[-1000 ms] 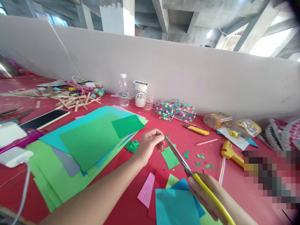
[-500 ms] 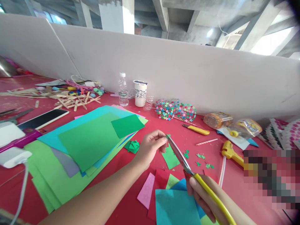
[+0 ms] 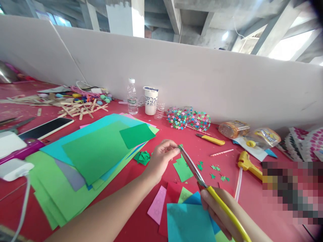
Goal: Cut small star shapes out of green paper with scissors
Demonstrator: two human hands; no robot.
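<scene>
My right hand (image 3: 219, 208) grips yellow-handled scissors (image 3: 193, 164), their blades pointing up and left. At the blade tips, my left hand (image 3: 164, 158) pinches a small piece of green paper (image 3: 180, 146), mostly hidden by my fingers. Below the blades lies a light green paper sheet (image 3: 183, 169) with a cut edge. Small green paper stars (image 3: 215, 167) are scattered to the right of the scissors. Left of my left hand is a heap of dark green paper pieces (image 3: 142, 157). Teal paper (image 3: 190, 222) and pink paper (image 3: 157, 205) lie nearer me.
Large coloured sheets (image 3: 96, 148) cover the left of the red table. A water bottle (image 3: 132, 97) and a white cup (image 3: 150, 101) stand by the partition. A yellow utility knife (image 3: 212, 138) and a yellow glue gun (image 3: 246, 163) lie to the right, with star-covered bottle (image 3: 188, 118) behind.
Both hands stay in nearly the same place. The scissor blades look closer together at the small green paper; the view has shifted very slightly.
</scene>
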